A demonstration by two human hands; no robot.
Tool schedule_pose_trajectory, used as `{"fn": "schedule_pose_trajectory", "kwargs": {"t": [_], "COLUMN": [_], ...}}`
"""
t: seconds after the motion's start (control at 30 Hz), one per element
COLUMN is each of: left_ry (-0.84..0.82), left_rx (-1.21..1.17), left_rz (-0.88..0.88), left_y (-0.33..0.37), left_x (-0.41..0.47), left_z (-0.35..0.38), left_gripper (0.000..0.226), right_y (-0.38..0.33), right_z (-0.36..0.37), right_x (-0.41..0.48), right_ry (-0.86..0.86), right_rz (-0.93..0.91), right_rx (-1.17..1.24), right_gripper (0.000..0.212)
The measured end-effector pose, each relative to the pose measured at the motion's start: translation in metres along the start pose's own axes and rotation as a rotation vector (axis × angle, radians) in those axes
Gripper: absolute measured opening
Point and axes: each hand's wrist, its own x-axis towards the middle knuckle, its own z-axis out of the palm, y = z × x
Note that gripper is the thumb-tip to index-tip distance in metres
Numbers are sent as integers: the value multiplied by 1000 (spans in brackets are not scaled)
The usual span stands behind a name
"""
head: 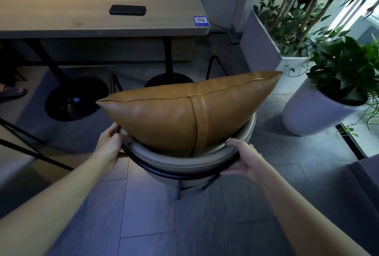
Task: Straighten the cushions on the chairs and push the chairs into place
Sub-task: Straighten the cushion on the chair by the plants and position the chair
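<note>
A tan leather cushion (184, 110) with a strap down its back stands upright, its right end tilted higher, leaning against the curved grey backrest of a chair (184, 161) right below me. My left hand (109, 145) grips the left end of the backrest rim. On the right end of the rim my right hand (244, 159) holds the backrest, thumb on top. The chair's seat is hidden behind the cushion. The chair stands a little back from a wooden table (61, 20).
A black phone (127, 10) and a blue QR sticker (201, 21) lie on the table. Round black table bases (75, 100) stand under it. A white plant pot (315, 112) and a grey planter (260, 44) stand at right. Someone's sandalled foot (12, 91) shows at far left.
</note>
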Motion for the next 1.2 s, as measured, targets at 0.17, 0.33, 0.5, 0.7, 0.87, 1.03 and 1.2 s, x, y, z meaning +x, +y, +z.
{"fn": "schedule_pose_trajectory", "kwargs": {"t": [0.17, 0.33, 0.5, 0.7, 0.87, 1.03, 1.2], "left_ry": [25, 40, 50, 77, 97, 89, 102], "left_rx": [-22, -55, -72, -99, -52, 9, 106], "left_rz": [4, 31, 69, 107, 184, 244, 256], "left_y": [13, 29, 46, 57, 65, 74, 82], "left_x": [22, 41, 61, 91, 117, 139, 154], "left_z": [-11, -17, -16, -18, -22, -25, -24], "left_gripper": [50, 47, 48, 57, 49, 42, 42], "right_y": [-7, -19, -32, -46, -60, -74, -83], "right_z": [19, 41, 65, 92, 114, 135, 148], "right_x": [2, 8, 16, 29, 41, 54, 64], "right_ry": [-27, -30, -12, 19, 34, 42, 58], "right_rz": [-16, -12, -24, -43, -54, -86, -98], "right_rx": [7, -2, 8, 3, -2, -18, -16], "right_gripper": [83, 83, 88, 92, 92, 88, 88]}}
